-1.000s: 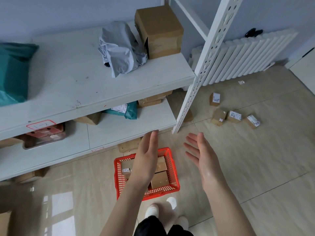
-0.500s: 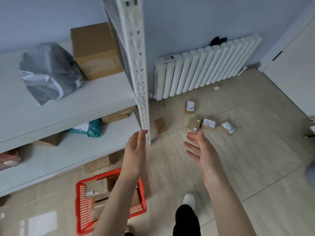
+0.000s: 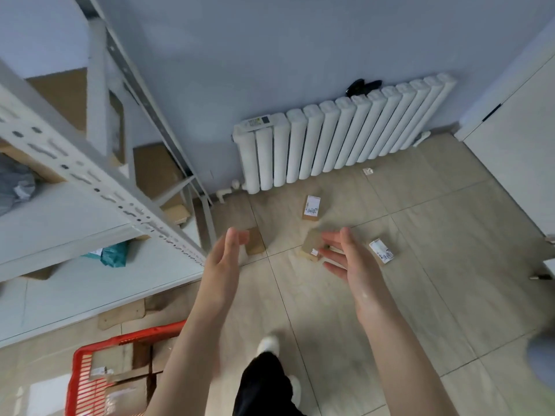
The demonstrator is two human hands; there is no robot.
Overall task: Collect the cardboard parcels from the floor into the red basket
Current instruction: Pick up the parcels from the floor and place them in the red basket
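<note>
Above the floor parcels (image 3: 311,207), both hands, left (image 3: 223,262) and right (image 3: 350,259), reach forward, fingers straight, empty.

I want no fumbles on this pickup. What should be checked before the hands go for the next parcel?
1. Hands free: left hand and right hand open, holding nothing: ok.
2. Target in view: middle parcel on the floor, partly behind the right hand: ok.
3. Neighbours touching it: the hand hides its right side: cannot tell.
4. Basket has room: partly out of frame: cannot tell.
5. Path: floor up to it bare: ok.
</note>
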